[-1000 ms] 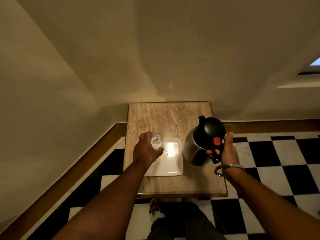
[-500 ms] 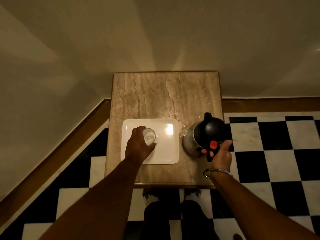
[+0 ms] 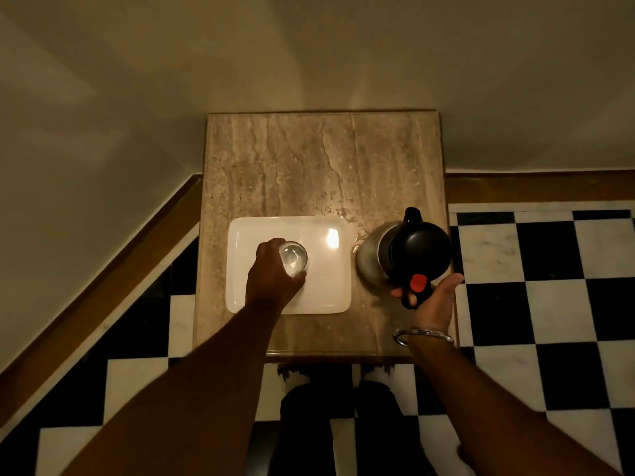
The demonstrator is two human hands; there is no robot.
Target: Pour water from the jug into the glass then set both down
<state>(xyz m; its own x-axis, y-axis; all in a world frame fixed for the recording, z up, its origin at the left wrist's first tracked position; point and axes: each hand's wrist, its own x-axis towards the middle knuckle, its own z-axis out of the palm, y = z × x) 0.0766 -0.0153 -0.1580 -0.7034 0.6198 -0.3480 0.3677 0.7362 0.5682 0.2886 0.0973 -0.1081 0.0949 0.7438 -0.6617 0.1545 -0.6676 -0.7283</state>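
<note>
My left hand (image 3: 273,280) is wrapped around the glass (image 3: 293,259) over the white tray (image 3: 330,297). My right hand (image 3: 431,297), fingers spread, cradles the steel jug (image 3: 405,250) handle just beyond it.

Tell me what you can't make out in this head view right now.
- Water level in the glass: seen from straight above, left hand covers its side.
- Jug contents: black lid covers them.
- Jug handle: mostly behind the right hand; grip unclear.
- Whether the glass rests on the white tray: its base is hidden.
</note>
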